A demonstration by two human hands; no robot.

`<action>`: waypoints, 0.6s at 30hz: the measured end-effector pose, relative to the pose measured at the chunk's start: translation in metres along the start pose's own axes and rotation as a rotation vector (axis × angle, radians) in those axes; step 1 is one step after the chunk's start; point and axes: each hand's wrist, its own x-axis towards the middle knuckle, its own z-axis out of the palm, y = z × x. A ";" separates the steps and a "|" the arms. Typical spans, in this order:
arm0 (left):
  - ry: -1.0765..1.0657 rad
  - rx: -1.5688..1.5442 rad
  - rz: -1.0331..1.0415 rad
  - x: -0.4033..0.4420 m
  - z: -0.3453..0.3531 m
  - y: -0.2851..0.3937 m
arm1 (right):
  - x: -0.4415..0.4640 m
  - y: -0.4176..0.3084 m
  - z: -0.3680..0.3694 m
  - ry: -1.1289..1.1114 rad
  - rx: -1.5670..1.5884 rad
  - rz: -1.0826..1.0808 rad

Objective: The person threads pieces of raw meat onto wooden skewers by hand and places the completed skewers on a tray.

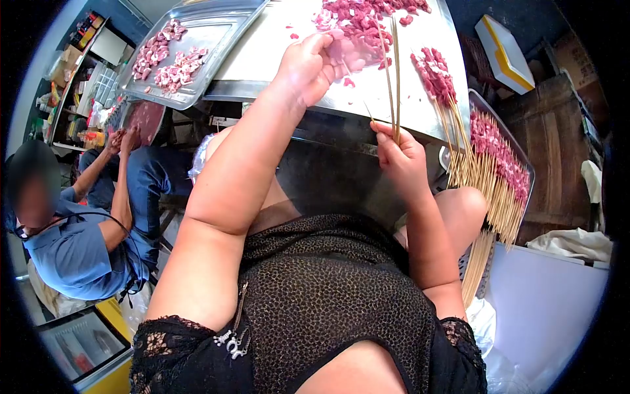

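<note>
My right hand [401, 157] is closed around several thin bamboo skewers [396, 79], which point up over the table edge. One shorter skewer tip sticks out to the left of its thumb. My left hand [315, 65] is over the white table [256, 62], palm turned up and fingers apart, just in front of a pile of raw red meat pieces [357, 20]. Its fingertips are pale and blurred against the table, and I see nothing gripped in them. A few small meat bits lie near the fingers.
Finished meat skewers [438, 79] lie at the table's right edge. More fill a metal tray [530, 172] beside it, above bare sticks [479, 262]. A metal tray [197, 98] at back left holds pale meat. A person in a blue shirt [72, 253] sits at left, hands near a red basin [146, 121].
</note>
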 end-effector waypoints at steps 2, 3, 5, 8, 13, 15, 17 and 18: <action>0.059 -0.042 0.017 0.000 0.004 -0.006 | -0.001 -0.006 0.007 -0.003 0.090 0.078; 0.047 -0.061 0.006 0.000 0.004 -0.009 | -0.001 -0.007 0.010 -0.008 0.179 0.155; 0.038 -0.077 -0.001 0.000 0.007 -0.019 | 0.001 -0.007 0.011 -0.014 0.217 0.170; -0.017 0.062 -0.007 -0.012 0.020 -0.037 | 0.002 -0.009 0.009 0.044 0.330 0.190; -0.213 0.156 -0.022 -0.016 0.022 -0.048 | 0.005 -0.003 0.000 0.118 0.345 0.128; -0.309 0.514 -0.092 -0.014 0.022 -0.040 | 0.007 -0.006 -0.006 0.155 0.324 0.069; -0.243 0.849 0.051 0.001 0.015 -0.021 | 0.008 -0.005 -0.010 0.155 0.294 -0.002; -0.226 0.849 0.207 0.016 0.007 -0.007 | 0.007 -0.006 -0.011 0.163 0.287 -0.016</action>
